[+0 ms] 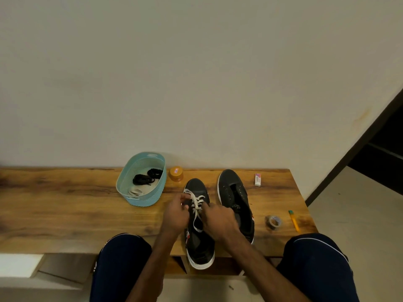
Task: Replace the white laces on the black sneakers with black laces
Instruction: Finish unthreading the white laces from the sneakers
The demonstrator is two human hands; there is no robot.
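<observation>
1. The left hand [175, 214] has its fingers curled in and is pinching the white lace [196, 203] on the left side of the eyelets. The right hand [220, 221] is curled up against the lacing on the other side. I honestly can't tell if it's gripping the lace or just steadying the shoe.
2. Both hands are on the laced sneaker [199, 243]. It sits at the near edge of the tabletop [65, 210] with its heel hanging over that edge. The white lace is still crossed through most of the eyelets, so I'd say unlacing on this one has barely started.
3. The bare sneaker [234, 192] is just beside it, toward the right edge, and I can't see any lace in it. That looks like one shoe stripped, with no new lace in yet.
4. The black laces [148, 176] are still bundled in the teal basket [142, 201] near the far edge. There's a pale bundle [137, 190] next to them that might be the pulled white lace, hard to say.
5. Still to do, by my guess: finish stripping this shoe, then thread black laces into both.
6. Other stuff: an orange jar [176, 173] sits by the basket, and an eraser [257, 179], tape roll [274, 222] and pen [294, 221] are over at the right edge.
</observation>
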